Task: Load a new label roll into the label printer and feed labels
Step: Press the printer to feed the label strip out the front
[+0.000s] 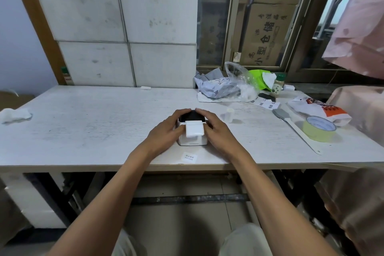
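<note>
1. White label printer (193,138) sits on the pale wood-grain desk (83,122), near the front edge and roughly centred; its dark top section faces away from the person.
2. Left hand (166,129) cups the printer's left side and right hand (218,129) the right side. Fingers of both curl over the dark rear part and press against the body. Neither hand is closed round anything loose; both simply grip the printer.
3. White strip of label stock (194,129) lies over the top front of the printer, between the two thumbs. Whether its end is threaded through the exit slot cannot be told.
4. Small white label roll (229,114) stands on the desk just right of the printer, apart from it. Which roll is new is unclear.
5. Printed "welcome" label (189,157) lies flat in front of the printer, close to the desk edge.
6. Risks, as judged:
   - Strip skewed under the cover when pressed shut: crooked feed or jam.
   - Uneven pressure from the two hands: one latch side left unseated.
   - Printer pushed forward toward the edge.
   - Loose "welcome" label brushed off the desk by a wrist.
</note>
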